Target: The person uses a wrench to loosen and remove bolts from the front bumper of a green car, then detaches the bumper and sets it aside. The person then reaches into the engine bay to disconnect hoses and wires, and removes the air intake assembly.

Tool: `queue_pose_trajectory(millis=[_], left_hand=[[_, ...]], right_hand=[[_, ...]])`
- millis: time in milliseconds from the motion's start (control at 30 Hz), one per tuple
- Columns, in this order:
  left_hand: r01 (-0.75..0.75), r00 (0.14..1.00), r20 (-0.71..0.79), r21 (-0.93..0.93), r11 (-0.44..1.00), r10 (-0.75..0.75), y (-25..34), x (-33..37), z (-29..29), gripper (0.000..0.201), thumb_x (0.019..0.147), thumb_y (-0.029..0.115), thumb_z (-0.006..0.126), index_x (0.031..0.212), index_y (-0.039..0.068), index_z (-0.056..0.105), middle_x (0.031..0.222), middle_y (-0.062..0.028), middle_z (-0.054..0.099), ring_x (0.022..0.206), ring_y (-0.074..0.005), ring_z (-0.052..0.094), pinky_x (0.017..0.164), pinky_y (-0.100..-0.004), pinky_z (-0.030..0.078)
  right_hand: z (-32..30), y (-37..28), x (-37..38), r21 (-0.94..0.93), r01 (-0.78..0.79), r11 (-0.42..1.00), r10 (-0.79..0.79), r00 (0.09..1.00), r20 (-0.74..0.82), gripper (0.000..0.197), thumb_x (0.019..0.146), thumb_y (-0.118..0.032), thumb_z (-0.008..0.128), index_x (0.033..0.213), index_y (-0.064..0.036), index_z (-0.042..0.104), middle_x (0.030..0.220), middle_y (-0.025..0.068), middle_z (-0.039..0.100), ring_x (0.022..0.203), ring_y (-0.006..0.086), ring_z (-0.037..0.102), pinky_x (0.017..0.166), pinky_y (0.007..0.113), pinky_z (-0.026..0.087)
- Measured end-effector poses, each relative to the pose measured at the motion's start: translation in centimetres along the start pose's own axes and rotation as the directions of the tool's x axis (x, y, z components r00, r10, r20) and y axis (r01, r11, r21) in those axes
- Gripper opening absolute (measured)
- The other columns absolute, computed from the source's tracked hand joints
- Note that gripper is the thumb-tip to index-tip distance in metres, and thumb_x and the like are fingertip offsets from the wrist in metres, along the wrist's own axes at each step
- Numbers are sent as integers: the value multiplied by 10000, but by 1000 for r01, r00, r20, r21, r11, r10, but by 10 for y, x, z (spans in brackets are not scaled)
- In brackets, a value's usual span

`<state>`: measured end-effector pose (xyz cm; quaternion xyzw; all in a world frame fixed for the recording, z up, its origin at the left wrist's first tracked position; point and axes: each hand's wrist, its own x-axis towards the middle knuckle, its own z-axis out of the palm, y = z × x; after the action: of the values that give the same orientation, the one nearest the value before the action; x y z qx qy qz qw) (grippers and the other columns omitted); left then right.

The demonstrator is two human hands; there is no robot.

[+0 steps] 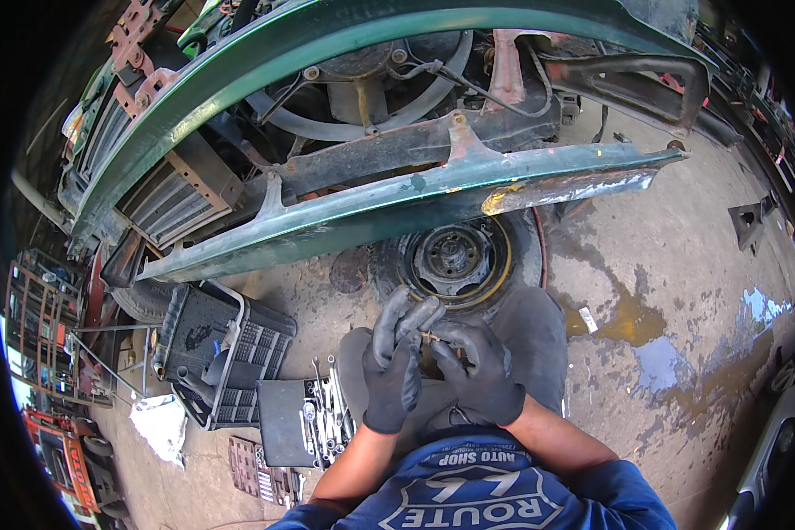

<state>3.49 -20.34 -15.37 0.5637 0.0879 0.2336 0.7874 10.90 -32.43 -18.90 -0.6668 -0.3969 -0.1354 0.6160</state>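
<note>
Both of my hands wear dark grey gloves and meet above my lap. My left hand [397, 358] has its fingers bent and its thumb close to a small rusty brown metal piece [428, 337]. On the piece's other side, my right hand [481, 367] pinches it with bent fingers. Its exact kind is too small to make out. Just beyond my hands a wheel with a tire [455, 256] lies flat on the floor.
A green vehicle front panel [327, 230] and upper frame [318, 53] span ahead. At left stand a black crate [278, 340], a tray [283, 424] beside several wrenches [331, 420], a socket set [252, 468] and a white bag [159, 424]. Wet patches [662, 362] mark the floor at right.
</note>
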Motion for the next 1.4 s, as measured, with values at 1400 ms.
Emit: queue_pose_trajectory(millis=[1400], left_hand=[[-434,901,362,773,463,240,28,9,-26,392,893,73,727,1269,6,641,1254,-190,671,1161,-321,668,986,-393,528]], right_hand=[[-6,-7,3,637,-641,428,572,738,359,199,1073,-164,512,1059,0,624,857,60,672,769,117,642,726,269,490]])
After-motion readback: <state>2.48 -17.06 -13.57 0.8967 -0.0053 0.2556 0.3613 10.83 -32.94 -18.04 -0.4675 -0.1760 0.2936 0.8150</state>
